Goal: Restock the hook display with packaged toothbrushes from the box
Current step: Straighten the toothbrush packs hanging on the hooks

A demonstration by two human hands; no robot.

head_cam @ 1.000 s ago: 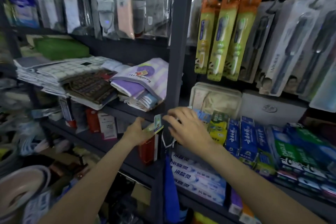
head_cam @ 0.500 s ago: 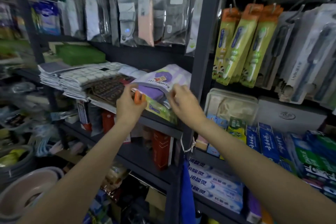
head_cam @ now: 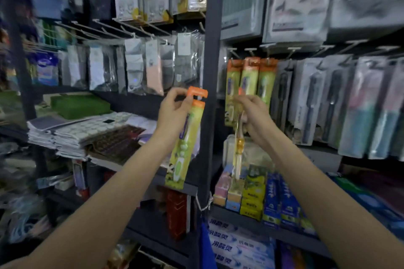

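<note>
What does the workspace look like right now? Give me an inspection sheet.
Surface: dark metal shelving with hook rows.
Job's things: left toothbrush pack, face-on, orange top; right toothbrush pack, edge-on; three matching hung packs on hooks. Box: not in view.
Clutter: folded cloths, toothpaste boxes.
Grippers: left hand pinches its pack near the top; right hand grips its pack just below the hung packs.
Cables: nothing seen; white string tied on the post.
Surroundings: bagged goods hanging left, grey toothbrush packs right.
</note>
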